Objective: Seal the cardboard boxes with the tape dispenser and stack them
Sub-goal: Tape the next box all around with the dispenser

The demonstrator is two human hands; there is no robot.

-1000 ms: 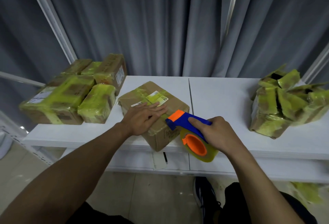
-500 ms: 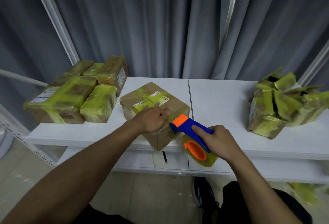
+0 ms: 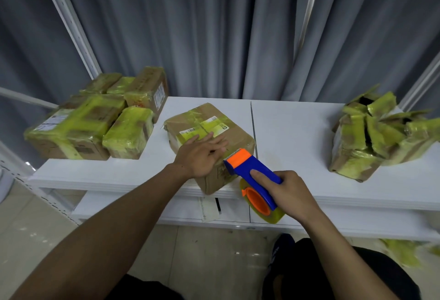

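Left hand (image 3: 202, 156) lies flat on top of the cardboard box (image 3: 238, 133), fingers straight & a bit spread, pressing on the near part of the lid; it holds nothing. Right hand (image 3: 289, 192) grips the tape dispenser (image 3: 252, 168) by its blue handle, w/ the index finger stretched along the top & the other fingers curled round it. The orange front end of the dispenser touches the near-right edge of the box top, just beside my left fingertips. The yellowish tape roll (image 3: 273, 217), on an orange hub, hangs below the handle, in front of the table edge. The box sits approx. in the middle of the white table (image 3: 297, 133), turned at an angle, its near corner reaching the near edge. It has old yellow-green tape & a printed label on top. At the far left is a group of taped boxes (image 3: 78, 128) standing close together, all wrapped in the same yellow-green tape. At the right, well apart from my box, is a pile of boxes w/ open flaps (image 3: 371, 137), also covered w/ that tape. A grey curtain (image 3: 214, 25) hangs behind the table. Below, near me, I see dark trousers & a dark shoe (image 3: 281, 245) on a light floor.
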